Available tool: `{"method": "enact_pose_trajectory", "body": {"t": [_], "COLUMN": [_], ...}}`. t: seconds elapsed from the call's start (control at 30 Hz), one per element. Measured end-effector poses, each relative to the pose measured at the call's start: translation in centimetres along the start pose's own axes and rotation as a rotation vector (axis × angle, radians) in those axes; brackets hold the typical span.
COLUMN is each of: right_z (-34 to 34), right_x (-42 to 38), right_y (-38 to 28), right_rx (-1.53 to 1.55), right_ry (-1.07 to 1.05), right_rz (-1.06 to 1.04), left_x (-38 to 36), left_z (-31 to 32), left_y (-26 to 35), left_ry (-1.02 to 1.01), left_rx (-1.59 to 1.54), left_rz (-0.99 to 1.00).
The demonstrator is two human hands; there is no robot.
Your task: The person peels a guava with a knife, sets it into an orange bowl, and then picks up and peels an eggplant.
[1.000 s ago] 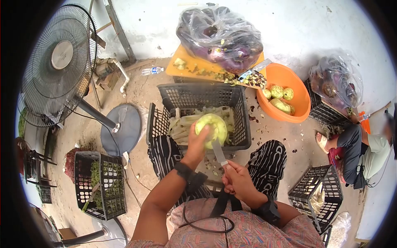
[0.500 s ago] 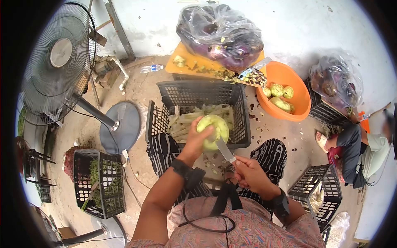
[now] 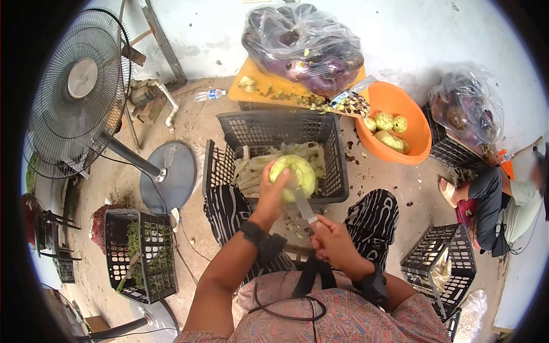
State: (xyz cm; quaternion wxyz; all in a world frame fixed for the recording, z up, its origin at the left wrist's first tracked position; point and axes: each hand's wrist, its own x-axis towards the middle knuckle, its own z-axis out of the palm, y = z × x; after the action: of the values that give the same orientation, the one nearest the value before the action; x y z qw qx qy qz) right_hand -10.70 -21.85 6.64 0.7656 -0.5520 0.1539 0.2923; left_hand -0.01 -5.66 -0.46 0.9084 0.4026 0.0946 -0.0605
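Closest to the body, the right hand (image 3: 334, 243) is clamped on a knife (image 3: 303, 207) whose blade meets the peeled green fruit (image 3: 293, 176) gripped by the left hand (image 3: 270, 197) over the black crate (image 3: 280, 154); a slip could cut the thumb.

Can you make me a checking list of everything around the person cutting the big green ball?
Surface: dusty concrete floor with peel scraps.
Job's things: pale green vegetable over black crate of peel strips; knife blade against it.
Clutter: orange basin, bagged purple vegetables, side crates.
Grippers: left hand holds the vegetable; right hand holds the knife.
Cables: black cord at chest.
Surroundings: standing fan; another person sitting right.
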Motion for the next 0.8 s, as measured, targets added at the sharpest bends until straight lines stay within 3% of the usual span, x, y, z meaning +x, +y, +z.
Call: {"method": "enact_pose_trajectory", "body": {"t": [0.07, 0.13, 0.23, 0.37, 0.57, 0.7, 0.8], "right_z": [-1.3, -2.8, -3.8, -4.0, -5.0, -3.9, -3.1], "right_x": [0.0, -0.5, -1.2, -1.5, -1.5, -1.7, -1.4], "right_y": [-1.1, -3.0, -5.2, -6.6, -7.0, -4.7, -2.6], "right_rx": [-0.069, -0.331, -0.524, -0.595, -0.59, -0.515, -0.218], "right_ry": [-0.008, -0.028, -0.09, -0.101, -0.176, -0.094, -0.079], "right_rz": [0.001, -0.024, -0.019, -0.016, 0.007, 0.002, 0.031], "left_x": [-0.2, -0.5, -0.4, -0.1, 0.0, -0.3, -0.2], "left_z": [0.0, -0.1, -0.3, -0.2, -0.5, -0.1, -0.1], "left_y": [1.3, 2.6, 1.6, 1.6, 1.4, 0.8, 0.3], "left_ry": [-0.013, -0.085, -0.07, -0.105, -0.159, -0.113, -0.089], "left_rx": [-0.04, -0.049, 0.125, 0.084, 0.104, 0.148, 0.142], "left_rz": [-0.059, -0.204, -0.208, -0.273, -0.262, -0.196, -0.12]}}
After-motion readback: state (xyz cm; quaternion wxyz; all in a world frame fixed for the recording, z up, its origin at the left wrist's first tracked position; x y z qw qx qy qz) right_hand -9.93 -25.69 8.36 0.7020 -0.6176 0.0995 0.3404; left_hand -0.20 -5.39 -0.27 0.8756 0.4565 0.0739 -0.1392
